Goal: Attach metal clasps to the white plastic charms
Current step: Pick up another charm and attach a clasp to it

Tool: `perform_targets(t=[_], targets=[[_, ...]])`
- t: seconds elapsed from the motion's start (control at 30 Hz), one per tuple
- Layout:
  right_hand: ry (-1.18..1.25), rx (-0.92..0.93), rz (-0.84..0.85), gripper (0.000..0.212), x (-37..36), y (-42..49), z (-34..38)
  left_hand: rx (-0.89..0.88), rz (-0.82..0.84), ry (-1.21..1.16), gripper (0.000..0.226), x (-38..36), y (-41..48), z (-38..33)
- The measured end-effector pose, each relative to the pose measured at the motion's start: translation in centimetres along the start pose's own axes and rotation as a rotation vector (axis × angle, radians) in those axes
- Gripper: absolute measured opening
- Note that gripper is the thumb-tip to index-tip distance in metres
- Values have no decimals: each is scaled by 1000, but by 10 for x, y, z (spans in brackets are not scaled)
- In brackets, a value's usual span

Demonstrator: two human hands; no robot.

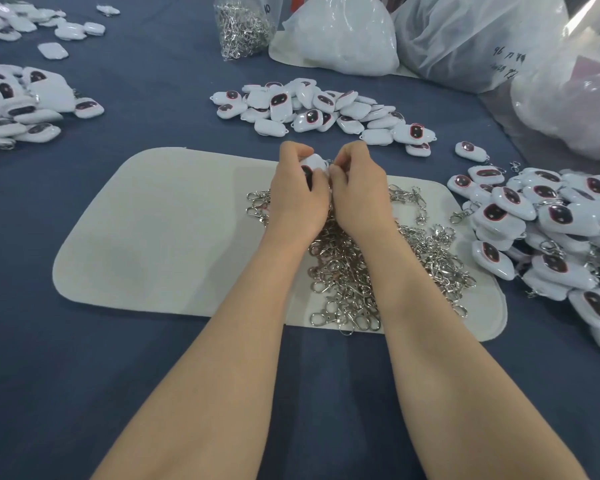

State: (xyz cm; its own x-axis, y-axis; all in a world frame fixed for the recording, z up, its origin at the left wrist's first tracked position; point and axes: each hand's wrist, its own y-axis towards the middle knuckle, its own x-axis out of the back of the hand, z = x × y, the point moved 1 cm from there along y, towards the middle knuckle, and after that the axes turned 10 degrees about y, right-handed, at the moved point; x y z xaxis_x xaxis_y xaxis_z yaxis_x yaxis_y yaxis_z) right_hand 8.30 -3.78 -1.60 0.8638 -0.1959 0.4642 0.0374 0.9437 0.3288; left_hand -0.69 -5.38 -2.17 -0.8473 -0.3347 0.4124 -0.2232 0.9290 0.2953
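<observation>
- Blue cloth (136, 393), dark and smooth, is spread over the whole desk; nothing of the room beyond the desk is seen.
- A white felt mat (146, 237) with rounded corners is laid on the cloth in the middle of the desk, its long sides running left to right.
- A loose heap of metal clasps (354, 282) is piled on the right half of the mat and reaches its near edge; part of the heap is hidden by both forearms.
- One white charm (315, 163) is held above the mat's far edge, over the heap. It is gripped by the left hand (297, 199), whose fingers are curled round it, and its dark face is partly seen by the thumb.
- The charm's right end is met by the right hand (357, 192), whose fingertips are pinched on a clasp (330, 162); only a glint of that clasp is seen between the two hands.
- A pile of loose charms (319, 109) is spread just beyond the mat's far edge.
- A larger pile of clasped charms (541, 230) is heaped at the right edge of the desk, just beside the mat's right end.
- Further charms (18, 105) are heaped at the left edge, and a scattered lot (14, 19) is seen at the far left corner.
- A clear bag of clasps (241, 27) is stood at the far edge, with filled plastic bags (465, 36) beside it toward the far right corner; handwriting is seen on one.
</observation>
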Motion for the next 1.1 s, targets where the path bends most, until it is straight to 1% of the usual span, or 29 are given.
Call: perform_targets(t=[0.2,0.33,0.43,0.57,0.67,0.73,0.77,0.83,0.9,1.0,1.1], targets=[[-83,68,39,9,0,-1,2,-57,-27,64,23,2,-1,0],[-89,62,54,8,0,-2,2,-43,-27,55,23,2,-1,0],[-100,66,85,3,0,-3,2,-25,-28,39,22,3,0,1],[-100,79,80,7,1,-3,1,-56,-15,50,23,1,1,1],[-9,78,23,9,0,-3,1,-54,-40,-3,23,3,1,-1],[124,35,-36,14,1,-2,2,40,-64,-103,23,5,4,-3],[180,8,-44,15,2,-1,3,123,-62,-220,21,6,6,-2],[249,-40,-13,13,2,0,3,304,-25,-557,14,10,9,-4],[307,-52,-12,10,1,1,5,409,8,-801,10,12,10,-4],[409,-29,-78,9,2,1,9,512,45,-989,9,11,11,-4],[461,-49,-53,10,2,0,10,573,67,-1062,9,11,11,-3]])
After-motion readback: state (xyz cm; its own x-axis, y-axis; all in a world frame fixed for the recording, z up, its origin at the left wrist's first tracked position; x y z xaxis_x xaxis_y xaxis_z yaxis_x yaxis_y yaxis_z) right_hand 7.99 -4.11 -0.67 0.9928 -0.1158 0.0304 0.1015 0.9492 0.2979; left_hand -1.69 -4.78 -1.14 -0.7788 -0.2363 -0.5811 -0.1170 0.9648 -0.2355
